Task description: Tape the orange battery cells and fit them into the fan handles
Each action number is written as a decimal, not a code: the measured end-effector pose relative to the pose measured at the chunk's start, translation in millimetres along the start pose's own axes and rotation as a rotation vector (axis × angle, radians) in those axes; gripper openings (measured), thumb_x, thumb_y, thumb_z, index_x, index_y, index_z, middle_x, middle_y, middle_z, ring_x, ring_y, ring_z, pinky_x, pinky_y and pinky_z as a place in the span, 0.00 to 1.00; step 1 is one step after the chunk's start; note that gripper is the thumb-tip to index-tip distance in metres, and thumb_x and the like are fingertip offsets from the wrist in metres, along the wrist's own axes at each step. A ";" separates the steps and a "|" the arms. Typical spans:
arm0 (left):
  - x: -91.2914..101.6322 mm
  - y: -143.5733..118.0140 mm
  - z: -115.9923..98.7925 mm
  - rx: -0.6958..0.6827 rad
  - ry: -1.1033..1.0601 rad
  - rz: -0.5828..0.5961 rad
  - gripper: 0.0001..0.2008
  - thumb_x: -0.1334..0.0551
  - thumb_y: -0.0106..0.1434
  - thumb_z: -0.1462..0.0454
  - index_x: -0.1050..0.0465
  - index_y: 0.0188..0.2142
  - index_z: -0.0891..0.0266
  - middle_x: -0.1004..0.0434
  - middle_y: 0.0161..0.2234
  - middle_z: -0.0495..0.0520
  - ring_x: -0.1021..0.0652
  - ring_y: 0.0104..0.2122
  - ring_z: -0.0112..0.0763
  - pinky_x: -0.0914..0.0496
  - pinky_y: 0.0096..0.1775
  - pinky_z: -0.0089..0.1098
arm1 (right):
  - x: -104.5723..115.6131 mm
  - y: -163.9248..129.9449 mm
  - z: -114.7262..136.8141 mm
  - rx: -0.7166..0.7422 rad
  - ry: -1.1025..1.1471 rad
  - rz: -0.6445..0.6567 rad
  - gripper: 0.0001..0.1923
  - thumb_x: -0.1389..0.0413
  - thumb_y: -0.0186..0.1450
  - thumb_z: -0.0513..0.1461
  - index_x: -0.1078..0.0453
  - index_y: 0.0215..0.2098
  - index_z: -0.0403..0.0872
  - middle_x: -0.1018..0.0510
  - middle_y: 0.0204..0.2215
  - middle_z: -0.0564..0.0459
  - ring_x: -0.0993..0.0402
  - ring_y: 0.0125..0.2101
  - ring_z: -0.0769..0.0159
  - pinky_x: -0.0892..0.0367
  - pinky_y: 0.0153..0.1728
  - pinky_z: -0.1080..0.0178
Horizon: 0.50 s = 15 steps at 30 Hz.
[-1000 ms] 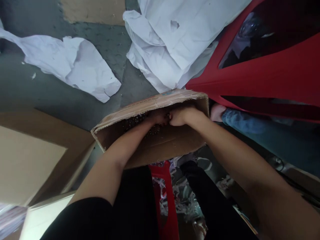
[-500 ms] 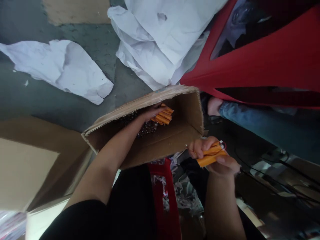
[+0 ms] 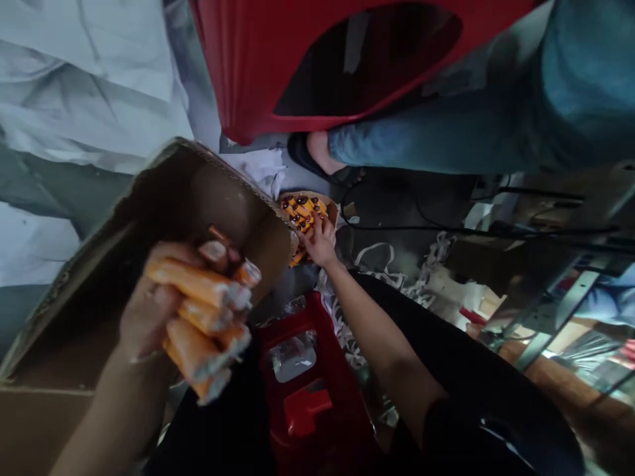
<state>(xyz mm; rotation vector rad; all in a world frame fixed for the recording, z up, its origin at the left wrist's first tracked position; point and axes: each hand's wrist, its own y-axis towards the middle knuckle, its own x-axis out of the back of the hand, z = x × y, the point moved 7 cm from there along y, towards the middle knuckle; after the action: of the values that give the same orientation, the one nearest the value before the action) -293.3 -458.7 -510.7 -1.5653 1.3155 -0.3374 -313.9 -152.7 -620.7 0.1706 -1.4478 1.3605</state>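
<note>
My left hand [image 3: 149, 317] is closed round a bunch of orange-wrapped cylinders [image 3: 201, 317] with pale, ragged-looking ends. It holds them close to the camera, in front of the large cardboard box [image 3: 270, 241], and the bunch is slightly blurred. Farther off, my right hand [image 3: 320, 241] reaches into a small carton [image 3: 331, 210], its fingers apart and touching orange pieces [image 3: 303, 210] with dark round ends that lie packed there. Part of that carton's contents is hidden behind the hand and the large box's edge.
A red plastic stool [image 3: 238, 79] stands beyond the boxes, near another person's jeans-clad leg [image 3: 421, 142]. White paper [image 3: 74, 99] covers floor at left. Below me is a red plastic seat or crate [image 3: 342, 396]. Black cables [image 3: 421, 229] and shredded strips [image 3: 381, 254] lie right.
The view has swung right. My left hand has lifted its orange cylinders out of the large box. My right hand, earlier holding orange cylinders, has moved to the small carton.
</note>
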 end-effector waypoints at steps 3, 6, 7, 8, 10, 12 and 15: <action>-63.0 -18.9 15.1 0.001 0.173 0.355 0.18 0.25 0.47 0.40 0.18 0.36 0.37 0.14 0.45 0.44 0.15 0.48 0.53 0.19 0.44 0.54 | 10.0 -29.1 -12.5 -0.067 0.415 -0.088 0.34 0.54 0.73 0.59 0.35 0.68 0.50 0.36 0.72 0.41 0.41 0.72 0.52 0.39 0.69 0.47; -119.4 -21.4 60.6 0.109 0.314 0.568 0.19 0.27 0.53 0.41 0.18 0.39 0.46 0.15 0.43 0.54 0.15 0.44 0.48 0.18 0.45 0.48 | 19.1 -83.2 -36.9 -0.228 1.031 0.000 0.38 0.56 0.69 0.68 0.27 0.56 0.51 0.19 0.57 0.42 0.23 0.58 0.48 0.28 0.60 0.44; -132.9 -17.5 78.8 0.139 0.314 0.561 0.20 0.28 0.55 0.42 0.20 0.38 0.49 0.16 0.42 0.54 0.15 0.43 0.45 0.18 0.45 0.44 | 19.8 -100.8 -43.6 -0.298 1.175 0.069 0.38 0.54 0.66 0.70 0.25 0.52 0.52 0.16 0.52 0.43 0.20 0.54 0.47 0.26 0.57 0.43; -143.8 -11.6 97.2 0.157 0.291 0.523 0.20 0.29 0.57 0.42 0.23 0.39 0.50 0.16 0.42 0.53 0.15 0.43 0.43 0.18 0.45 0.42 | 21.3 -115.9 -49.5 -0.364 1.279 0.119 0.38 0.52 0.64 0.71 0.24 0.49 0.52 0.15 0.49 0.44 0.18 0.51 0.46 0.24 0.55 0.41; -155.4 5.6 130.9 0.137 0.215 0.381 0.21 0.32 0.60 0.42 0.27 0.41 0.52 0.17 0.46 0.52 0.16 0.47 0.40 0.19 0.48 0.39 | 27.2 -132.6 -58.2 -0.431 1.408 0.119 0.38 0.50 0.62 0.72 0.23 0.49 0.54 0.15 0.50 0.45 0.18 0.51 0.44 0.24 0.53 0.40; -152.0 28.3 157.9 0.084 0.175 0.203 0.22 0.36 0.65 0.42 0.31 0.46 0.53 0.19 0.51 0.53 0.17 0.50 0.39 0.20 0.50 0.38 | 31.6 -129.1 -58.9 -0.386 1.476 0.045 0.40 0.53 0.63 0.73 0.24 0.53 0.55 0.16 0.55 0.45 0.20 0.56 0.44 0.24 0.54 0.39; -131.5 69.2 179.0 -0.017 0.330 0.046 0.22 0.48 0.74 0.43 0.37 0.59 0.49 0.23 0.60 0.54 0.20 0.56 0.38 0.21 0.53 0.39 | 23.8 -95.7 -40.0 -0.166 1.365 -0.030 0.40 0.51 0.65 0.69 0.29 0.62 0.55 0.21 0.62 0.44 0.25 0.62 0.46 0.28 0.59 0.41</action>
<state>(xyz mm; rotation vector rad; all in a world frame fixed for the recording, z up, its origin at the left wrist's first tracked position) -248.2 -247.4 -596.8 -1.5349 1.6067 -0.5761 -232.4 -140.8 -553.5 -0.7219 -0.3667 0.9244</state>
